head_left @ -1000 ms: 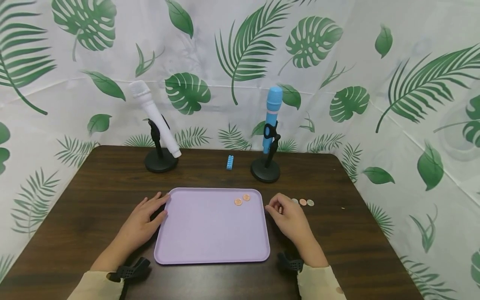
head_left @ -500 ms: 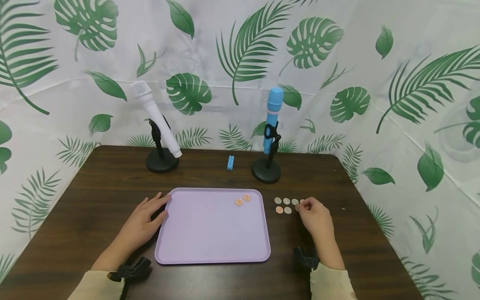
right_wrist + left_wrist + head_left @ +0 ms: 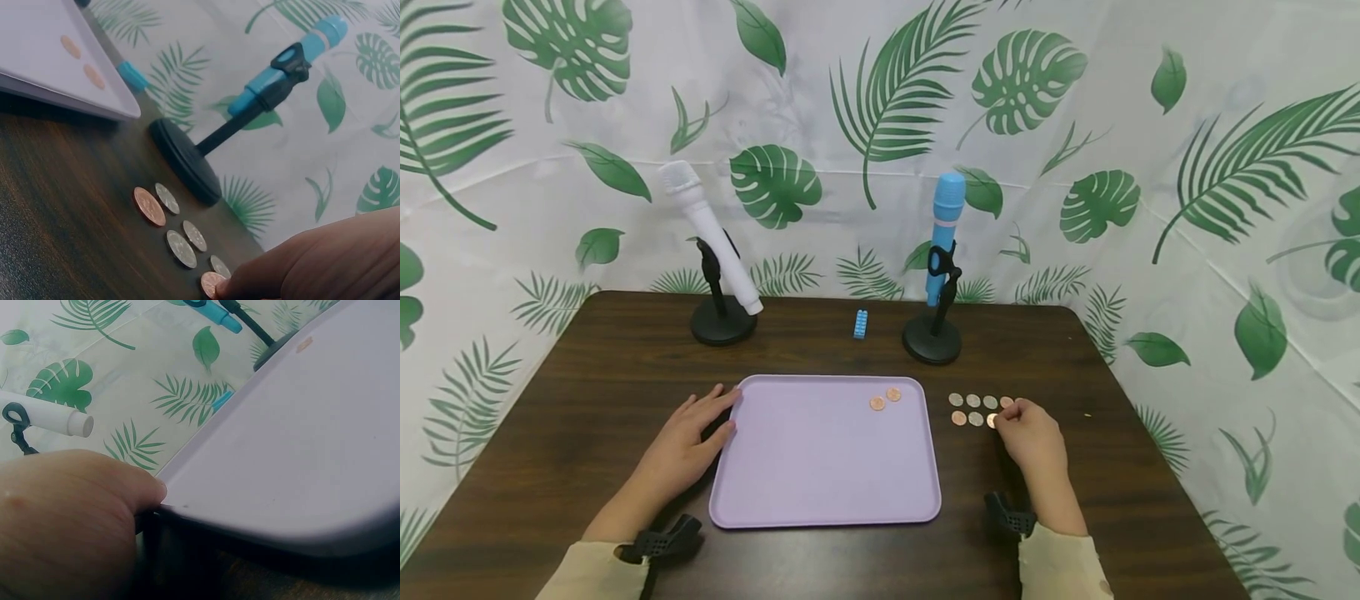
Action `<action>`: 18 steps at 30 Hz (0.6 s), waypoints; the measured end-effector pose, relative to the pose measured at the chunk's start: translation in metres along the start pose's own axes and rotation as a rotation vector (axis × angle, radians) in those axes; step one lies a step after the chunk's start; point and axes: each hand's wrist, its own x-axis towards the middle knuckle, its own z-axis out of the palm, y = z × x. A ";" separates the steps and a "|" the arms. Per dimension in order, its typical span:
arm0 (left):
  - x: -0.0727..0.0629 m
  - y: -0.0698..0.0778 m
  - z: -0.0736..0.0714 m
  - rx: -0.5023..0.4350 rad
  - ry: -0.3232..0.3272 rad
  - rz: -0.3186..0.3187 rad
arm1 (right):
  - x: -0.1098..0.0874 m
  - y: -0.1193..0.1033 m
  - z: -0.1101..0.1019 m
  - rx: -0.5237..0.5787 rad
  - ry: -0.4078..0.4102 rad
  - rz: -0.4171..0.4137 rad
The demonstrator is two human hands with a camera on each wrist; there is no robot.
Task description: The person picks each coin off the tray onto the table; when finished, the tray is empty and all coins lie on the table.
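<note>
My left hand [image 3: 688,437] rests at the left rim of the lilac tray [image 3: 823,454], its fingers extended and touching the edge near the far corner. Two copper coins [image 3: 877,403] lie flat in the tray towards its far right. To the right of the tray my right hand [image 3: 1036,442] is down at two short rows of coins, its fingertips pinching a copper coin [image 3: 211,282] at the edge. Beside it are silver coins [image 3: 182,249] and another copper coin [image 3: 149,206]. The hand hides part of the rows' right end.
A white microphone [image 3: 711,233] leans in a black stand at the back left. A blue microphone [image 3: 949,204] stands in another black stand [image 3: 931,340] behind the coins. Between them lies a small blue toy brick [image 3: 861,324]. A leaf-patterned cloth [image 3: 910,225] hangs behind the table.
My right hand has moved right from beside the tray's right edge to the coin rows, uncovering several coins, and its fingertips are now on a copper coin. The left hand has stayed put.
</note>
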 end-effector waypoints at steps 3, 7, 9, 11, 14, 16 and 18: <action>0.000 0.000 0.000 -0.002 0.000 -0.001 | 0.000 -0.001 0.001 -0.002 0.006 -0.002; 0.000 0.001 0.000 0.001 0.000 0.004 | 0.000 0.000 0.002 -0.005 0.010 -0.006; 0.000 0.000 0.000 0.001 0.001 0.009 | 0.000 0.000 0.002 -0.012 0.008 -0.010; -0.001 0.000 0.000 0.000 0.000 0.010 | 0.000 0.001 0.003 -0.018 0.008 -0.012; -0.001 0.000 0.000 -0.003 0.003 0.013 | -0.001 0.001 0.003 -0.022 0.008 -0.015; -0.001 0.000 0.000 -0.003 0.006 0.013 | -0.001 0.001 0.002 -0.020 0.011 -0.017; 0.000 0.000 0.001 -0.002 0.007 0.014 | -0.001 0.001 0.002 -0.020 0.014 -0.021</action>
